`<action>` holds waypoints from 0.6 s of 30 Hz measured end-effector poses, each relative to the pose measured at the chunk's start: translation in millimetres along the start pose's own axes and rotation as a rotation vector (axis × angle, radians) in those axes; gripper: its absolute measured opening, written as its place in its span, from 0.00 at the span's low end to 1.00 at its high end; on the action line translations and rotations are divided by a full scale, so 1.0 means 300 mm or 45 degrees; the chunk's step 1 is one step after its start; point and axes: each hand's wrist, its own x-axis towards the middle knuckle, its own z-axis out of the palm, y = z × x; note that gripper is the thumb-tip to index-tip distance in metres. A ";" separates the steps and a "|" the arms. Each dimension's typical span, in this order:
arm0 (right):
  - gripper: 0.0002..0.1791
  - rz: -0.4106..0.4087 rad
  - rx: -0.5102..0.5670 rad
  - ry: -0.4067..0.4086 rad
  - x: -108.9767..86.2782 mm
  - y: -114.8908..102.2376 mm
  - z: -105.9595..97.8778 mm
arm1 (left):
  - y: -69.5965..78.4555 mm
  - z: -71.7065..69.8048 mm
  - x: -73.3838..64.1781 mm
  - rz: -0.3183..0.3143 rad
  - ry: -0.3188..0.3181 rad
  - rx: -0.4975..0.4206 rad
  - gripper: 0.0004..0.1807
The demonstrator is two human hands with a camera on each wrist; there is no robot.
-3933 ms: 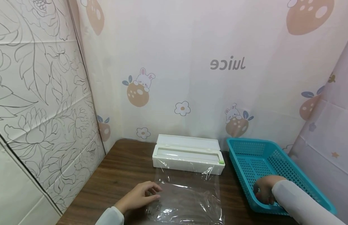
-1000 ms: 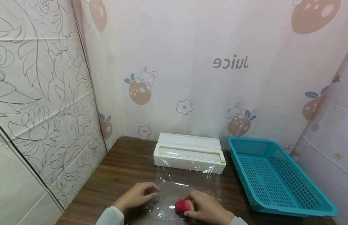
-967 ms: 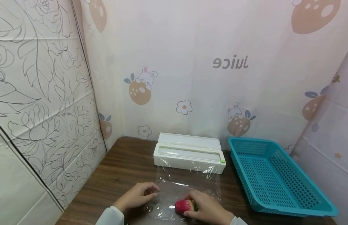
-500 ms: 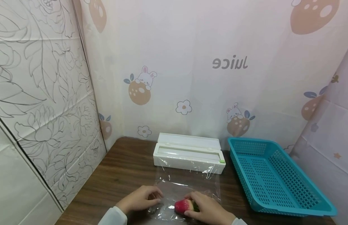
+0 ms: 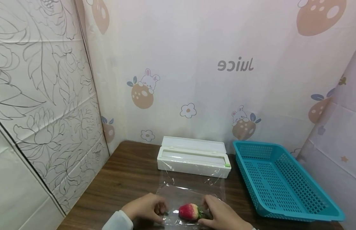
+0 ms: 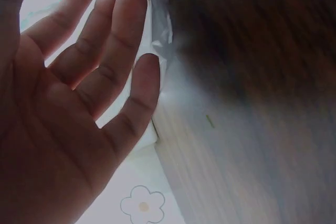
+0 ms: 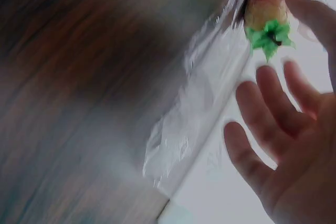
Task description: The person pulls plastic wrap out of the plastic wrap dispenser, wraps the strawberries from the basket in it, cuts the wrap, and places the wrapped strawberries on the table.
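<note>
A red strawberry [image 5: 189, 211] with a pale top and green leaves lies on a sheet of clear plastic wrap [image 5: 178, 193]. The wrap runs toward me from a white wrap dispenser [image 5: 192, 168], whose lid stands up. My right hand [image 5: 223, 213] is just right of the leaves; in the right wrist view, its fingers [image 7: 262, 119] are spread and hold nothing. At the left edge of the wrap is my left hand [image 5: 145, 207], fingers bent loosely in the head view. The left wrist view shows its palm bare and fingers [image 6: 128, 24] relaxed.
A teal plastic basket [image 5: 282, 213] with perforated walls stands on the right of the brown wooden table [image 5: 120, 174]. Behind the dispenser hangs a printed curtain [image 5: 195, 80], and a flower-patterned panel [image 5: 48, 105] closes off the left side.
My right hand brought the strawberry onto the wrap from the basket side, then let go and drew slightly right. My left hand moved slightly right and toward me along the wrap.
</note>
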 end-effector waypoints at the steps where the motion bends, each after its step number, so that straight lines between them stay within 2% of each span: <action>1: 0.23 0.018 0.023 -0.032 -0.005 0.004 -0.006 | 0.000 0.005 0.001 0.013 -0.009 0.028 0.16; 4: 0.18 0.031 0.071 -0.128 -0.018 0.020 -0.015 | 0.000 0.016 0.006 0.041 -0.021 0.110 0.17; 8: 0.15 -0.079 0.047 -0.197 -0.023 0.041 -0.013 | 0.002 0.027 0.012 0.040 -0.019 0.210 0.17; 12: 0.12 -0.174 0.014 -0.208 -0.018 0.054 0.002 | 0.003 0.035 0.017 0.046 -0.016 0.274 0.15; 18: 0.05 -0.129 0.181 -0.248 -0.015 0.068 0.021 | 0.004 0.037 0.026 0.101 -0.019 0.263 0.08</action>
